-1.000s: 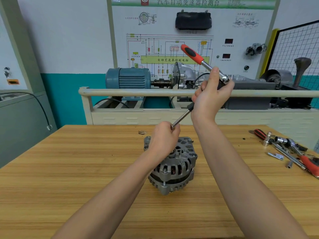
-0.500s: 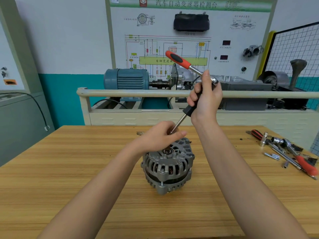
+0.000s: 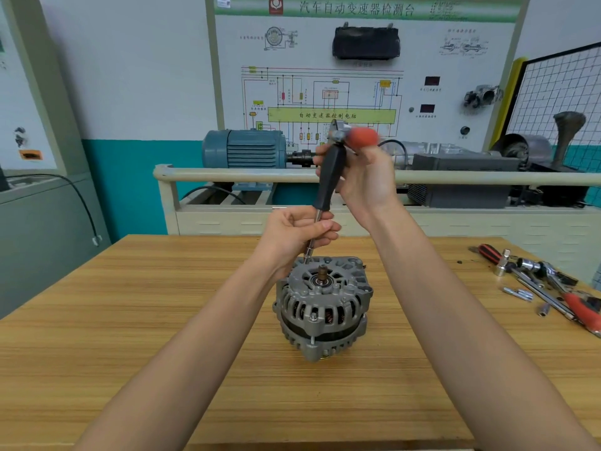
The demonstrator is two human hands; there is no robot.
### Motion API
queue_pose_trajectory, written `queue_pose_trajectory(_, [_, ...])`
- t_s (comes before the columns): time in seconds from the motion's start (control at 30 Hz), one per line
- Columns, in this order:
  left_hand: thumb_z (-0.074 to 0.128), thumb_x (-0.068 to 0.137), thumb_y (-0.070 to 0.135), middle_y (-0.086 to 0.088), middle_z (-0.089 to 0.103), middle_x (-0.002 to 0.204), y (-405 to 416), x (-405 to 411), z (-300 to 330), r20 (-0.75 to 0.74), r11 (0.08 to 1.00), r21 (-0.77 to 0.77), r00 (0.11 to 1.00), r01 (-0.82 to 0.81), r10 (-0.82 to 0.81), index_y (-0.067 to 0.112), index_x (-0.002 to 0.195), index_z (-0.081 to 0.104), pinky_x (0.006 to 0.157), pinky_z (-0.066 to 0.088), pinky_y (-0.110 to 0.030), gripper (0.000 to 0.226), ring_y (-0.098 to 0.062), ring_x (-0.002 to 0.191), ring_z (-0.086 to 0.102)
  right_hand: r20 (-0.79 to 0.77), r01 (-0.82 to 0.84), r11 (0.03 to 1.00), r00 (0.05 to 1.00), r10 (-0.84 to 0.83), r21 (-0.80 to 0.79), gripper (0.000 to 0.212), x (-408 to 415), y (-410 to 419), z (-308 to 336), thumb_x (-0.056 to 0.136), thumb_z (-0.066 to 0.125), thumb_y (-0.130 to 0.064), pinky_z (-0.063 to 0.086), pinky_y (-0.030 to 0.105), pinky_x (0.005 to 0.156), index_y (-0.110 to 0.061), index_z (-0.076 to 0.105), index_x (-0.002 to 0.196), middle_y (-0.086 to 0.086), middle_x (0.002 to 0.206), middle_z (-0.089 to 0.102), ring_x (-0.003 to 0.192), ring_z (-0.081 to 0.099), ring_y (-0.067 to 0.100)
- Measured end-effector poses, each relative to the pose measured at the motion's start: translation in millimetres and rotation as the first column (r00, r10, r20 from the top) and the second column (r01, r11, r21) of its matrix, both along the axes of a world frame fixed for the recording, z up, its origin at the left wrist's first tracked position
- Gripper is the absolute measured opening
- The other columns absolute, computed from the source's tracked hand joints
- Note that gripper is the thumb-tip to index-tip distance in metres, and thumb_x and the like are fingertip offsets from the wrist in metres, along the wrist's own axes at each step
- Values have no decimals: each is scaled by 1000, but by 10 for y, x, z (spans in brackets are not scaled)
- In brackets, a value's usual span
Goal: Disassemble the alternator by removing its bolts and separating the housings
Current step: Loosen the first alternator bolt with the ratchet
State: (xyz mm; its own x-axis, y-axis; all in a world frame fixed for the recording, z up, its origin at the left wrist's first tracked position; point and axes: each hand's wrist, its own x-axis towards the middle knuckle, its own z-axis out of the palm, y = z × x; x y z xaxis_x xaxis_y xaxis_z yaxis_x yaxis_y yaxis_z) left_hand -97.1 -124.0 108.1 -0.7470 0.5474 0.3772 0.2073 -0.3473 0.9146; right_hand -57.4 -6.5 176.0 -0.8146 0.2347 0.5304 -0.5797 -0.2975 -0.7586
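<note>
Your left hand [image 3: 294,231] is curled round the thin steel shaft [image 3: 313,237] of the driver, low down, just above the alternator [image 3: 323,307]. This grip appears to steady the shaft and keep its tip seated on a bolt at the far rim of the top housing; the tip itself is too small to confirm engagement. Your right hand [image 3: 366,177] is higher and slightly to the right, fingers wrapped round the upper end of the tool, where a ratchet [image 3: 356,135] with a red grip joins the black handle [image 3: 330,177]. The red grip is blurred. The high hand supplies the turn; the low hand supplies the guidance.

The alternator stands directly below your left hand, shaft end up, between your forearms. Both housings are together. A bolt [image 3: 313,317] on the near side is in place, so judge the task as early to mid-way.

The alternator rests on a wooden bench [image 3: 162,336]. Well to the right of your right arm lies a group of loose tools [image 3: 546,284]: a red-handled driver, ratchets, sockets and small bits.

Beyond your hands, a rail [image 3: 227,175] fronts a training rig with a blue motor [image 3: 247,153] and a wiring panel [image 3: 331,92]. A wire mesh screen [image 3: 559,89] stands far right, a grey cabinet [image 3: 39,229] far left.
</note>
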Motion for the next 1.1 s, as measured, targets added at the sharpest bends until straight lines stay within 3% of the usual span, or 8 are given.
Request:
queue_pose_trajectory(0.07, [61, 85, -8, -6, 73, 70, -22, 2, -51, 31, 1000, 22, 999, -17, 16, 2, 89, 66, 64, 56, -19, 12, -11, 60, 68, 24, -13, 999, 1000, 12, 37, 37, 18, 1, -36, 103, 29, -31, 51, 33, 81, -6, 54, 114, 12, 92, 68, 84, 65, 22])
queue_pose_trajectory(0.17, [61, 86, -7, -6, 72, 69, -55, 32, -103, 36, 1000, 20, 999, -5, 4, 2, 87, 65, 53, 50, -16, 10, -8, 52, 62, 58, -71, 995, 995, 75, -63, 46, 50, -39, -83, 104, 24, -37, 53, 33, 77, -6, 53, 119, 14, 90, 69, 81, 68, 24])
queue_pose_trajectory(0.33, [53, 90, -8, -6, 68, 67, -30, 136, -210, 77, 993, 53, 991, 105, -108, 1, 85, 59, 48, 36, -16, 12, -7, 46, 43, 62, -192, 953, 975, 211, -233, 56, 96, -120, -140, 102, 19, -48, 42, 30, 58, -7, 56, 101, 8, 73, 54, 59, 49, 18])
queue_pose_trajectory(0.47, [49, 92, -4, -4, 54, 58, 5, 200, -238, 136, 970, 50, 961, 237, -241, 5, 78, 52, 48, 30, -19, 17, -8, 47, 36, 88, -215, 957, 968, 235, -193, 66, 112, -165, -173, 100, 11, -53, 31, 25, 49, -6, 57, 93, 4, 63, 48, 52, 38, 15])
queue_pose_trajectory(0.67, [45, 94, -2, 2, 33, 52, 11, 246, -323, 162, 966, -3, 954, 258, -254, 13, 68, 43, 46, 23, -21, 30, -9, 46, 27, 139, -220, 956, 959, 248, -192, 65, 145, -215, -286, 100, 13, -53, 29, 24, 47, -6, 57, 91, 3, 59, 48, 49, 38, 14])
queue_pose_trajectory(0.9, [47, 94, 1, 2, 33, 51, -49, 247, -385, 159, 967, -19, 955, 256, -249, 21, 57, 54, 47, 22, -23, 42, -10, 46, 28, 137, -219, 954, 959, 249, -205, 65, 164, -252, -372, 100, 14, -52, 28, 26, 49, -7, 59, 88, 3, 61, 49, 50, 39, 14])
queue_pose_trajectory(1.1, [51, 91, 5, 1, 32, 52, -74, 260, -415, 168, 964, -27, 952, 264, -256, 15, 68, 44, 49, 20, -25, 26, -10, 47, 27, 146, -200, 959, 962, 231, -200, 63, 170, -280, -395, 100, 15, -52, 28, 25, 47, -8, 58, 86, 3, 61, 48, 48, 39, 14])
